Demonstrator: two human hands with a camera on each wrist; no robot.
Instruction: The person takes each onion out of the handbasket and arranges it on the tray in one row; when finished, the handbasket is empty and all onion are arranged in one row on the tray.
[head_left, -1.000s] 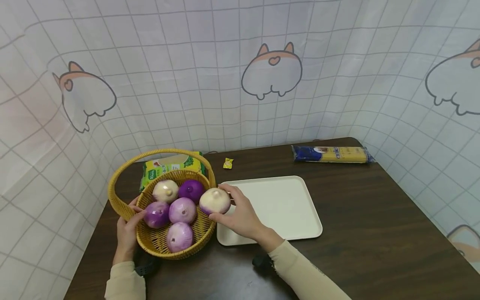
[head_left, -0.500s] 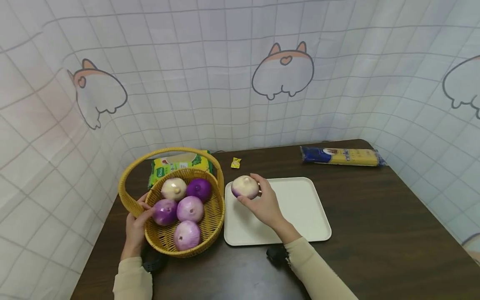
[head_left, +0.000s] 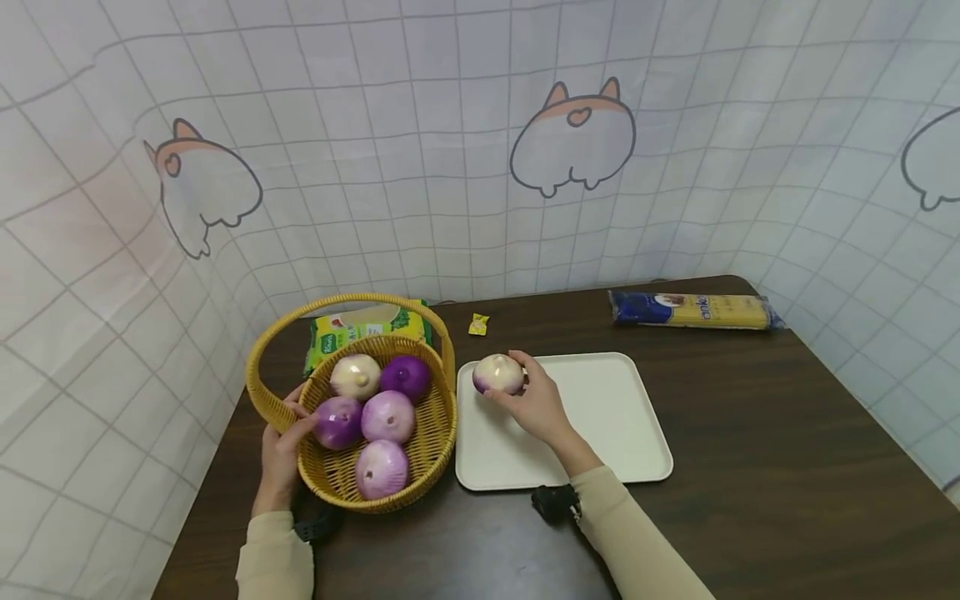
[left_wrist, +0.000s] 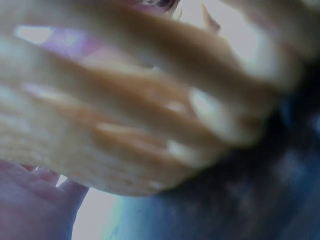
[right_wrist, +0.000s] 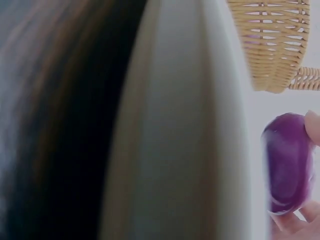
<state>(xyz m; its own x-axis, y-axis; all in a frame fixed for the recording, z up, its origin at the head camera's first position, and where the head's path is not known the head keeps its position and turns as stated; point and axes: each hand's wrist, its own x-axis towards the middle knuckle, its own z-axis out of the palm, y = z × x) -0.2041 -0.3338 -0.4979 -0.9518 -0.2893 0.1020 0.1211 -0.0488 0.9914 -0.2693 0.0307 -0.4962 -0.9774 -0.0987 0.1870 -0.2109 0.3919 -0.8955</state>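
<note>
In the head view my right hand [head_left: 542, 410] holds a white-and-purple onion [head_left: 498, 374] at the back left of a white tray [head_left: 600, 417]. Whether the onion touches the tray I cannot tell. Its purple side [right_wrist: 290, 162] faces the right wrist camera, between thumb and fingers. My left hand [head_left: 282, 457] grips the left rim of a yellow wicker basket [head_left: 433, 429], by the foot of its arched handle. Several purple and pale onions [head_left: 387, 417] lie inside. Blurred wicker slats [left_wrist: 150, 110] fill most of the left wrist view, with part of the left hand [left_wrist: 35, 205] below.
Behind the basket lies a green-and-yellow packet [head_left: 322, 333]. A small yellow wrapped piece [head_left: 478, 324] sits near the table's back edge. At the back right is a long blue-and-yellow package [head_left: 693, 310]. A patterned cloth [head_left: 420, 192] hangs around the dark wooden table [head_left: 765, 467].
My right hand has carried the onion from the basket's right rim over to the tray and lowered it slightly. The left hand keeps its grip on the basket. The head view has shifted a little.
</note>
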